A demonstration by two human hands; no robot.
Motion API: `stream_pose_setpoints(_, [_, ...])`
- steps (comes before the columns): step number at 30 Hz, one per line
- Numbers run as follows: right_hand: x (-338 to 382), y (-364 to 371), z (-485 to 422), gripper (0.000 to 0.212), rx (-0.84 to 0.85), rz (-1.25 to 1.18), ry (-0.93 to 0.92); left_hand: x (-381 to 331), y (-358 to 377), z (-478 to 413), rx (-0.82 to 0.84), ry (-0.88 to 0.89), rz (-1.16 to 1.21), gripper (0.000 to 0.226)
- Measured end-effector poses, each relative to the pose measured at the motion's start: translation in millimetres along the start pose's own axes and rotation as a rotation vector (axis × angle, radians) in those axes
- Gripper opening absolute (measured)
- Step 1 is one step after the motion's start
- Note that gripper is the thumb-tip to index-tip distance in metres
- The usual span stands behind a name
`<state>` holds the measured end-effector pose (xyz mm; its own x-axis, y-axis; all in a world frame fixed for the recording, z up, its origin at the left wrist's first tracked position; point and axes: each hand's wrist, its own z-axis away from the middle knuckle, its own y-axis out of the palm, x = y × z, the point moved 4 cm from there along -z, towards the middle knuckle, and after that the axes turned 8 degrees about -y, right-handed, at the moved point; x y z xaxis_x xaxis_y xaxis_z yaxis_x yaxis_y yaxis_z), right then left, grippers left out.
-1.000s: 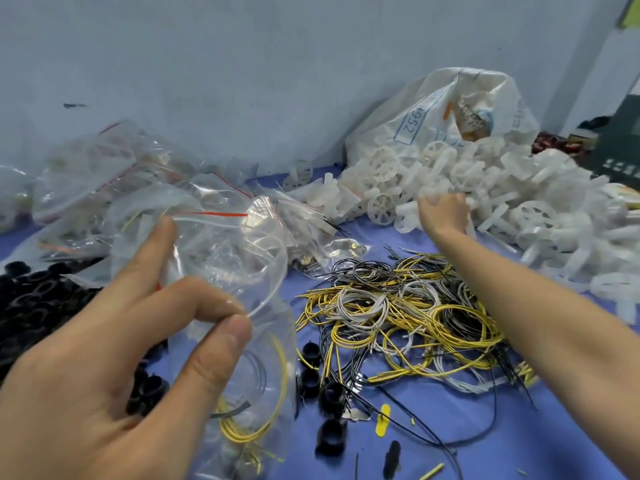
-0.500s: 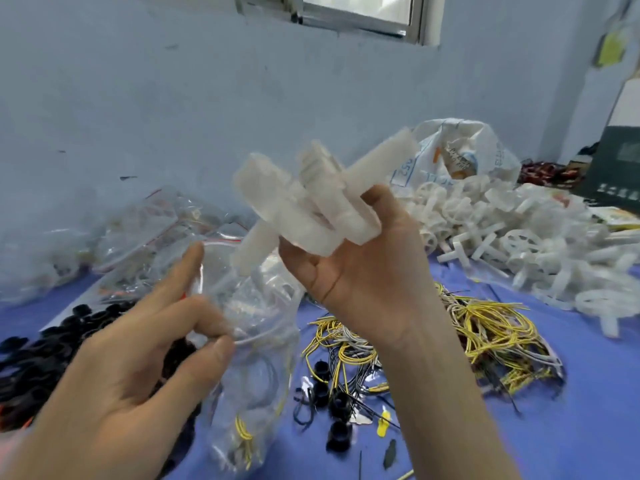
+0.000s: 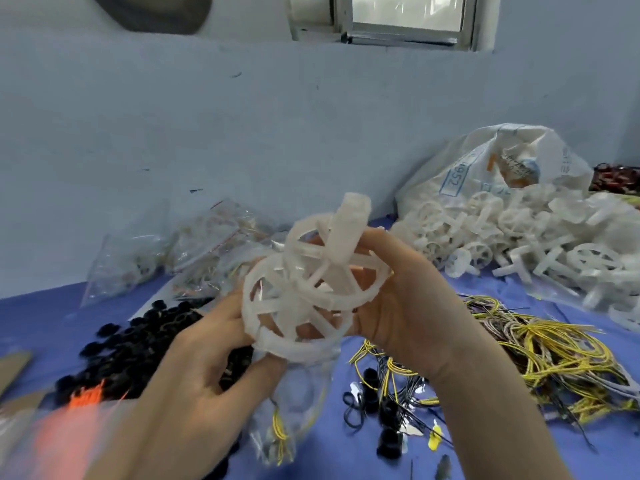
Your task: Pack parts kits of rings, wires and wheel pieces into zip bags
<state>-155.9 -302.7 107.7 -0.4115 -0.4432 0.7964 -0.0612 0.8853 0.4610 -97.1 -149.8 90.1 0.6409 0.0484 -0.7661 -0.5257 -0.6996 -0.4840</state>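
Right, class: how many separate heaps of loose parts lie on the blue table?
3: black rings at left, wires at right, white wheel pieces at far right. Others may be hidden.

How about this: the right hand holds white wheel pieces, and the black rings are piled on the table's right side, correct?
No: the head view shows the black rings piled on the table's left side. The right hand does hold white wheel pieces.

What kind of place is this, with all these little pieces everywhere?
Most likely a small workshop's packing table. Big heaps of the same parts show it: white wheel pieces spilling from a sack, a pile of black rings, tangled wires, and filled zip bags by the wall.
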Motion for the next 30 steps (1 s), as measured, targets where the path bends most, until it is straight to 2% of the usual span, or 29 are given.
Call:
stream_pose_setpoints(2, [-1, -4, -1, 0.033, -0.009, 0.017, -0.019, -9, 2, 4, 0.036, 0.080, -0.005, 0.033])
stream_pose_setpoints(6, [0, -12, -4, 0.033, -0.012, 0.053, -0.076, -4, -4, 5, 0.001, -0.003, -0.025, 0.017])
stream_pose_setpoints(11, [-1, -16, -5, 0.030, -0.063, 0.148, -0.096, 0, -5, 9, -0.011, -0.050, -0.051, 0.019])
stream_pose_setpoints(20, [-7, -14, -2, 0.032, -0.132, 0.534, -0.042, 5, -6, 9, 0.000, -0.067, -0.131, 0.021])
stream_pose_setpoints(27, [6, -3, 6, 0.023, -0.199, 0.768, -0.203, 4, -6, 9, 0.009, -0.077, -0.102, 0.021])
stream_pose_setpoints(30, [20, 0, 10, 0.032, -0.334, 0.828, -0.401, 5, -7, 9, 0.011, -0.082, -0.095, 0.023])
